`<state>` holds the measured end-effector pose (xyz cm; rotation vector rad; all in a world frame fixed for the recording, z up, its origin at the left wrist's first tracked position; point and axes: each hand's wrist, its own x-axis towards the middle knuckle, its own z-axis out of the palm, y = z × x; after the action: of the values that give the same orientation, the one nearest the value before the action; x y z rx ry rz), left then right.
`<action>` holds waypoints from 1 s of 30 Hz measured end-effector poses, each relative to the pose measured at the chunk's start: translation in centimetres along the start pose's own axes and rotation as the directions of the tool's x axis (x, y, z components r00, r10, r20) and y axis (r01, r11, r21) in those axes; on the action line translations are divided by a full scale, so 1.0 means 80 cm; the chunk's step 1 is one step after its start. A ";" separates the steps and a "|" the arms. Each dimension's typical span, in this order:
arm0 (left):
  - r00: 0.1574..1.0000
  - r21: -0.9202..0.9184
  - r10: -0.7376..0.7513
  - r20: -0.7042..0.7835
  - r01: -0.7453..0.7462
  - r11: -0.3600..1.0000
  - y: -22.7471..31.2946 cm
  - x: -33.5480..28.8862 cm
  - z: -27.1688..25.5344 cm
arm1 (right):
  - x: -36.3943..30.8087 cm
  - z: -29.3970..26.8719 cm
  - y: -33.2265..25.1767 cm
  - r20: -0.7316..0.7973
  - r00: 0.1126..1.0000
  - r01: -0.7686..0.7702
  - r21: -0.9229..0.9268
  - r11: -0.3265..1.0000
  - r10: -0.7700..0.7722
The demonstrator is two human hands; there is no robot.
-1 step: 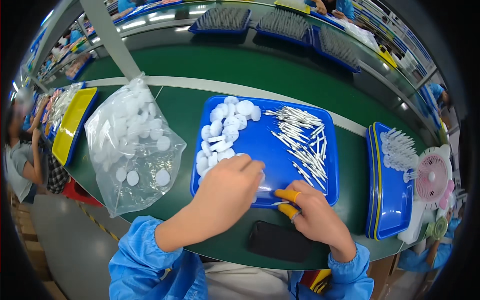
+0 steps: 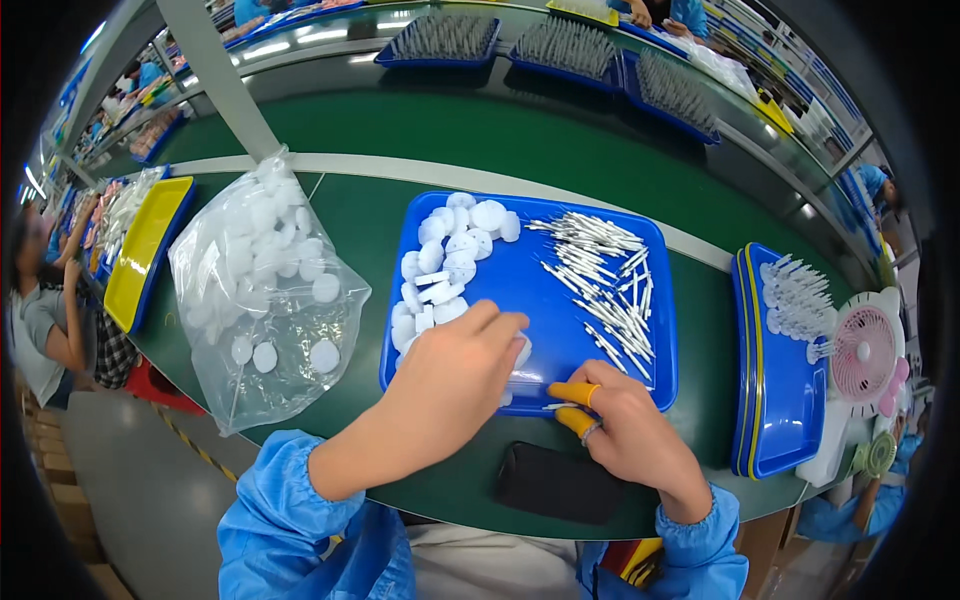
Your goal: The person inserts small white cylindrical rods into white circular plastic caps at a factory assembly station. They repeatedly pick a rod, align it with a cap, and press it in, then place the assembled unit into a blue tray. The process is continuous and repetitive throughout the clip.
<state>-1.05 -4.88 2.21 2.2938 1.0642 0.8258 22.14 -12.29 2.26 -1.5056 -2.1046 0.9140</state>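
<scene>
My left hand (image 2: pixel 455 365) hangs over the lower left part of a blue tray (image 2: pixel 668 300), its fingers curled and closed. A white disc (image 2: pixel 523 350) shows beside its fingertips; what the fingers hold, if anything, is hidden. More round white discs (image 2: pixel 460 245) lie heaped along the tray's left side. At the tray's near edge, my right hand (image 2: pixel 630 425) pinches a thin white stick (image 2: pixel 552 406) between thumb and forefinger, both in yellow finger cots. Many slim white sticks with dark tips (image 2: pixel 590 270) lie loose on the tray's right side.
Left of the tray is a clear plastic bag (image 2: pixel 265 270) of white discs. A black case (image 2: pixel 555 484) lies near the table's front edge. At right are stacked trays (image 2: pixel 795 420) with assembled pieces, and a pink-and-white fan (image 2: pixel 863 348). Filled blue trays (image 2: pixel 440 40) line the far side.
My left fingers have shifted very slightly, and the white disc beside them shows a little more. My right hand has stayed in place.
</scene>
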 end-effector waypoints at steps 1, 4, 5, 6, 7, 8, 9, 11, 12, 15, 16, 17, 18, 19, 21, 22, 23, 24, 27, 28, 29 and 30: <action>1.000 -0.074 -0.002 0.020 0.004 0.997 -0.002 0.008 0.000 | -0.001 -0.002 0.001 0.028 1.000 -0.003 0.008 1.000 0.003; 0.998 -0.233 -0.021 0.063 0.035 0.972 -0.010 0.025 0.001 | -0.006 -0.009 -0.006 -0.127 0.992 0.032 0.062 0.998 -0.024; 0.997 -0.250 -0.032 0.069 0.048 0.967 -0.012 0.027 0.000 | -0.007 -0.014 -0.011 -0.195 0.980 -0.005 0.101 0.995 0.025; 0.996 -0.274 -0.034 0.082 0.055 0.960 -0.010 0.032 0.002 | -0.012 -0.020 -0.016 -0.266 0.960 -0.049 0.141 0.989 0.086; 0.973 -0.323 -0.147 0.180 0.200 0.925 -0.003 0.034 -0.001 | -0.015 -0.023 -0.017 -0.333 0.931 -0.089 0.183 0.979 0.147; 0.926 -0.353 -0.250 0.283 0.343 0.870 0.008 0.036 -0.008 | -0.017 -0.020 -0.012 -0.473 0.874 -0.001 0.231 0.973 0.113; 0.857 -0.367 -0.338 0.389 0.481 0.796 0.015 0.038 -0.011 | -0.020 -0.020 -0.008 -0.516 0.851 0.054 0.266 0.962 0.095; 0.876 -0.495 -0.291 0.385 0.461 0.736 0.010 0.026 0.004 | -0.025 -0.019 -0.001 -0.602 0.796 0.170 0.322 0.931 0.063; 0.894 -0.534 -0.267 0.360 0.432 0.727 0.009 0.020 0.011 | -0.025 -0.014 0.002 -0.596 0.800 0.211 0.386 0.898 0.068; 0.915 -0.648 -0.244 0.323 0.401 0.647 0.016 0.009 0.023 | -0.022 0.003 -0.002 -0.543 0.825 0.195 0.532 0.824 0.156; 0.904 -0.663 -0.249 0.348 0.426 0.616 0.019 0.009 0.021 | -0.021 0.006 -0.001 -0.535 0.834 0.182 0.503 0.845 0.139; 0.892 -0.676 -0.254 0.374 0.450 0.584 0.021 0.008 0.021 | -0.022 0.007 0.000 -0.518 0.845 0.154 0.476 0.866 0.134; 0.897 -0.705 -0.265 0.355 0.443 0.554 0.021 0.007 0.024 | -0.023 0.008 -0.001 -0.498 0.857 0.128 0.450 0.884 0.130; 0.901 -0.732 -0.276 0.336 0.434 0.524 0.022 0.005 0.029 | -0.023 0.009 -0.001 -0.477 0.870 0.102 0.423 0.900 0.125; 0.902 -0.749 -0.295 0.316 0.428 0.505 0.022 0.003 0.033 | -0.022 0.012 -0.003 -0.488 0.866 0.083 0.360 0.929 0.112; 0.900 -0.740 -0.301 0.315 0.432 0.516 0.021 0.002 0.032 | -0.021 0.013 -0.003 -0.492 0.864 0.072 0.328 0.942 0.106; 0.898 -0.730 -0.308 0.314 0.436 0.527 0.020 0.001 0.032 | -0.021 0.012 -0.003 -0.514 0.854 0.084 0.295 0.952 0.084; 0.891 -0.728 -0.306 0.337 0.452 0.516 0.019 0.003 0.030 | -0.021 0.010 -0.004 -0.536 0.842 0.097 0.257 0.962 0.058; 0.865 -0.723 -0.303 0.401 0.502 0.475 0.016 0.006 0.026 | -0.022 0.009 -0.003 -0.600 0.799 0.133 0.245 0.960 0.043; 0.854 -0.722 -0.305 0.421 0.519 0.457 0.017 0.007 0.026 | -0.021 0.010 -0.003 -0.621 0.782 0.147 0.259 0.955 0.048; 0.844 -0.721 -0.306 0.442 0.536 0.438 0.018 0.007 0.025 | -0.020 0.011 -0.003 -0.605 0.796 0.158 0.212 0.964 0.003; 0.839 -0.736 -0.308 0.448 0.542 0.407 0.019 0.006 0.025 | -0.017 0.013 -0.002 -0.585 0.810 0.171 0.168 0.971 -0.041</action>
<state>1.35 -5.72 1.93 1.1420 0.8004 0.6048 21.85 -13.87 1.69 -1.3218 -1.5690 0.5215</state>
